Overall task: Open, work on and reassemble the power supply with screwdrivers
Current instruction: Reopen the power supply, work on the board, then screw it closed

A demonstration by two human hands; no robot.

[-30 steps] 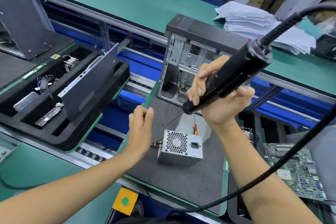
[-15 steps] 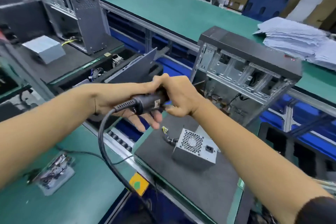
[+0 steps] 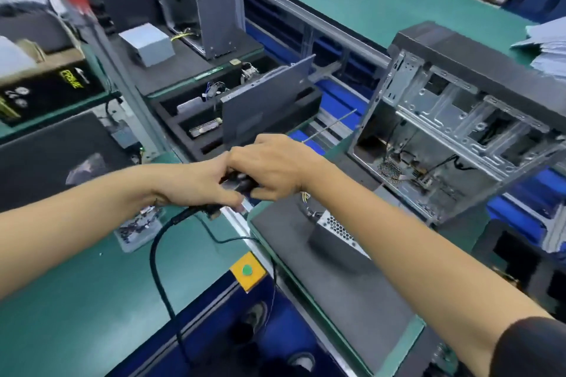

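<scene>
Green table (image 3: 92, 300): your left hand (image 3: 196, 180) and right hand (image 3: 275, 168) both clench the driver (image 3: 239, 182); supply (image 3: 333, 236) looks unopened, everything remains.

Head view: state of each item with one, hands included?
Left hand: closed on the electric screwdriver.
Right hand: closed on the same screwdriver.
Screwdriver: held above the bench edge, off the work; cable hangs slack.
Power supply: lying on the black mat, untouched, wires loose.
Case: upright, side open, mostly empty.
</scene>
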